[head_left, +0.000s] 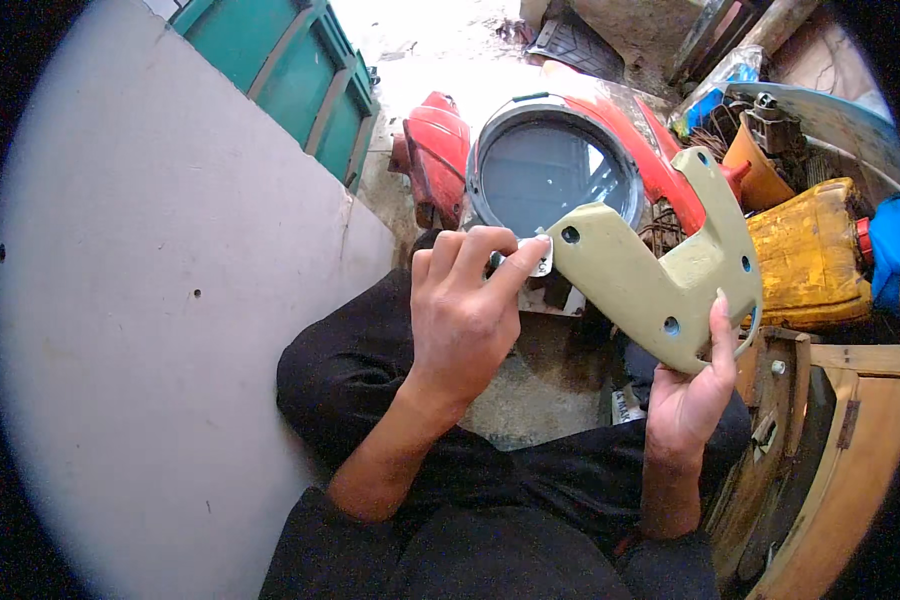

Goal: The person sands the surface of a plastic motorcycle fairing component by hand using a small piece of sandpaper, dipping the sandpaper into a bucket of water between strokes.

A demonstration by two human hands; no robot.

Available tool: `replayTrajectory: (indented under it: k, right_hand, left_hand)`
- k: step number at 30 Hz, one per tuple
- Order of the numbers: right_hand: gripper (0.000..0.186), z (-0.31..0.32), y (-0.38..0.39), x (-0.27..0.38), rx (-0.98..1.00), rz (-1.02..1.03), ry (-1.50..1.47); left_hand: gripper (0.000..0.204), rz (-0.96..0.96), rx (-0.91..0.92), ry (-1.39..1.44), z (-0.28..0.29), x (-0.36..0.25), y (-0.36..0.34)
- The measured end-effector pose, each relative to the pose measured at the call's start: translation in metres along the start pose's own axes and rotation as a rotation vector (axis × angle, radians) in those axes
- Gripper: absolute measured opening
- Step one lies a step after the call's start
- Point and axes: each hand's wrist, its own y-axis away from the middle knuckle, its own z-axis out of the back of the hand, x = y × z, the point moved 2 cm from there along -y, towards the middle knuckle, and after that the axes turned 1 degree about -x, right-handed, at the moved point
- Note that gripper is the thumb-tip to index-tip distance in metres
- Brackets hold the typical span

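Apparently for steadiness, the right hand clasps a panel nearside, thumb on top; the left hand pinches a white scrap between fingers at the panel's left corner.

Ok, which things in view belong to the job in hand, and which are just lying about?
In the job:
olive-green molded panel, in the right hand
small white piece, pinched by the left hand
perhaps the round grey bucket just beyond

Apparently just lying about:
red molded panel left of the bucket
yellow jerrycan
wooden furniture at right
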Motion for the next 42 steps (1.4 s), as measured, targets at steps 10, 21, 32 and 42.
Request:
replayTrajectory:
  k: [10, 21, 32, 42]
  right_hand:
    - [0.042, 0.001, -0.006, 0.004, -0.056, 0.017, -0.012]
    - [0.044, 0.004, -0.006, -0.002, -0.02, -0.071, -0.036]
    - [0.045, 0.001, -0.004, -0.008, 0.018, -0.096, -0.047]
    - [0.04, -0.002, 0.0, -0.009, -0.001, -0.023, -0.05]
  left_hand:
    - [0.03, -0.065, 0.217, 0.105, -0.012, -0.012, 0.012]
    - [0.013, 0.398, -0.052, 0.388, -0.004, -0.001, 0.005]
    - [0.02, 0.39, -0.16, 0.434, 0.004, -0.001, 0.006]
    - [0.024, 0.275, -0.153, 0.329, -0.001, -0.009, 0.007]
